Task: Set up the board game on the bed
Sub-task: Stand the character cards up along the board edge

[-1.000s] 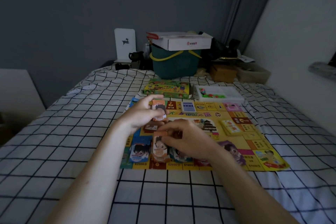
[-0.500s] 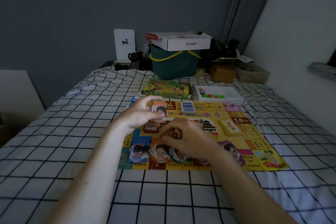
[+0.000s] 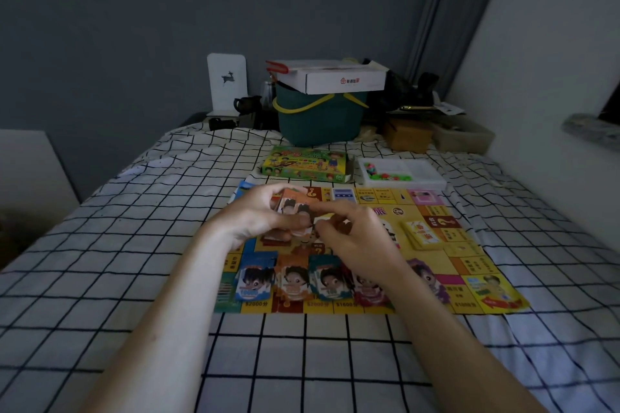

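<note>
1. While both hands meet over the far middle of the board (image 3: 432,275), the left hand (image 3: 258,220) grips a small stack of cards (image 3: 295,203), thumb on its near face and fingers curled over the top.
2. The right hand (image 3: 355,238) sits just beside it, fingers bent, fingertips (image 3: 323,211) touching the stack's near edge; whether it pinches a card cannot be told.
3. Under the wrists, four piles of character cards lie in a row along the board's near edge: blue (image 3: 255,282), orange (image 3: 293,282), teal (image 3: 330,282) and pink (image 3: 369,288), the last partly hidden by the right forearm.
4. A yellow deck (image 3: 423,234) rests on the board's right side, apart from the hands.
5. The board lies flat on the bed (image 3: 100,261), which has a white, black-gridded cover.
6. Just beyond the board's far edge lie the green game box (image 3: 307,164) and, to its right, a white tray (image 3: 406,173) with small coloured pieces.
7. At the head of the bed stands a dark green basket (image 3: 318,121) with a white carton (image 3: 335,77) on top.
</note>
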